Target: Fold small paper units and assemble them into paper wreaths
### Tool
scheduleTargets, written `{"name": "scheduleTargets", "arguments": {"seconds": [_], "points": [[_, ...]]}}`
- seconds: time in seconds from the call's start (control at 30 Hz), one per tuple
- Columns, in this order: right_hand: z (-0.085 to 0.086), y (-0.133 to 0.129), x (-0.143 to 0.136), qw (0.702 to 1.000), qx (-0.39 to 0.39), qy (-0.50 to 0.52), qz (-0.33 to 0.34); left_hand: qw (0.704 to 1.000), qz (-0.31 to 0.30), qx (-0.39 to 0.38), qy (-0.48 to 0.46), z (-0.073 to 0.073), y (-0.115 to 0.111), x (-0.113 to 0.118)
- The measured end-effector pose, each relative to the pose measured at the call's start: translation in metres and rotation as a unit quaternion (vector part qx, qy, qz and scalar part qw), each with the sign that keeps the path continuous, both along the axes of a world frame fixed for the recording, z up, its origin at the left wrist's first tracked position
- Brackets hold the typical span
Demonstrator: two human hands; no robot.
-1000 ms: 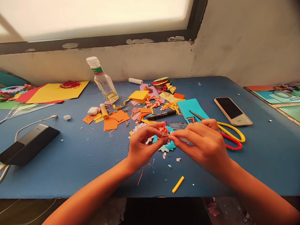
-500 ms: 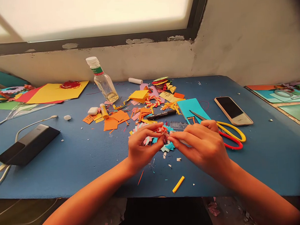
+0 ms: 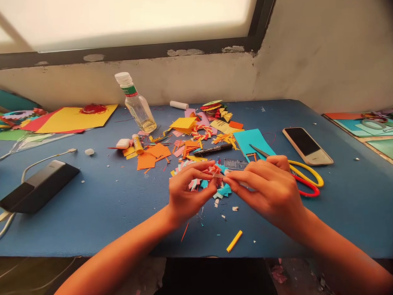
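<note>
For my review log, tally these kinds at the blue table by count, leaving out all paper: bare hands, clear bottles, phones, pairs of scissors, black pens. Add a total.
Bare hands: 2 (left hand, right hand)
Clear bottle: 1
Phone: 1
Pair of scissors: 1
Black pen: 1
Total: 6

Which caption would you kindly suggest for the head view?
Left hand and right hand pinching pale paper above a blue table, beside red-and-yellow scissors.
</note>
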State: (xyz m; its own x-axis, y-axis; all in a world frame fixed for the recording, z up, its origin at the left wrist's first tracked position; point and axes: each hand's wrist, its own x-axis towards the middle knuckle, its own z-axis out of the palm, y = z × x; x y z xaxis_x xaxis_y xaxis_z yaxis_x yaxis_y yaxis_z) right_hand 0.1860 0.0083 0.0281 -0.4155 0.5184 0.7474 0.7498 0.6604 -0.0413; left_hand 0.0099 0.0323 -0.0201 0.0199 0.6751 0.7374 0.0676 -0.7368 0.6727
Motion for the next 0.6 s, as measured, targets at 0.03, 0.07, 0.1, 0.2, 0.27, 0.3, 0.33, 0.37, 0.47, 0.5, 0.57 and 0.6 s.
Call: {"name": "scheduleTargets", "arguments": {"seconds": [0.03,0.07,0.1,0.2,0.27,0.3,0.33,0.37,0.47,0.5,0.57,0.6], "points": [[0.0006,0.0011,0.0005,1.0,-0.006,0.001,-0.001,1.0,-0.005,-0.003,-0.004,0.0002,-0.0004,0.0001],[0.001,0.0021,0.001,1.0,-0.011,0.004,-0.001,1.0,-0.011,-0.005,-0.007,0.0006,-0.0007,0.0002],[0.0013,0.0031,0.0014,1.0,-0.018,0.006,0.0,1.0,-0.018,-0.007,-0.011,0.0012,-0.0011,0.0005],[0.001,0.0055,0.0024,0.999,-0.037,0.018,0.007,0.999,-0.042,-0.009,-0.02,0.0036,-0.002,0.0013],[0.0004,0.0063,0.0031,0.998,-0.051,0.029,0.012,0.998,-0.057,-0.007,-0.023,0.005,-0.0024,0.0017],[0.0002,0.0064,0.0034,0.998,-0.058,0.036,0.016,0.998,-0.063,-0.006,-0.025,0.0054,-0.0025,0.0018],[0.0001,0.0064,0.0037,0.997,-0.064,0.042,0.02,0.997,-0.069,-0.008,-0.028,0.0054,-0.0025,0.0016],[0.0002,0.0063,0.004,0.996,-0.072,0.049,0.024,0.997,-0.076,-0.011,-0.031,0.0052,-0.0026,0.0013],[0.0009,0.0057,0.0042,0.992,-0.101,0.067,0.038,0.993,-0.105,-0.034,-0.036,0.0038,-0.0027,-0.0004],[0.001,0.0055,0.0041,0.991,-0.108,0.071,0.043,0.992,-0.116,-0.045,-0.035,0.0035,-0.0028,-0.0009],[0.0005,0.0051,0.0034,0.99,-0.11,0.073,0.043,0.987,-0.136,-0.07,-0.038,0.0038,-0.0033,-0.0014],[-0.0002,0.0049,0.003,0.991,-0.103,0.069,0.039,0.985,-0.143,-0.088,-0.045,0.0044,-0.0037,-0.0013]]}}
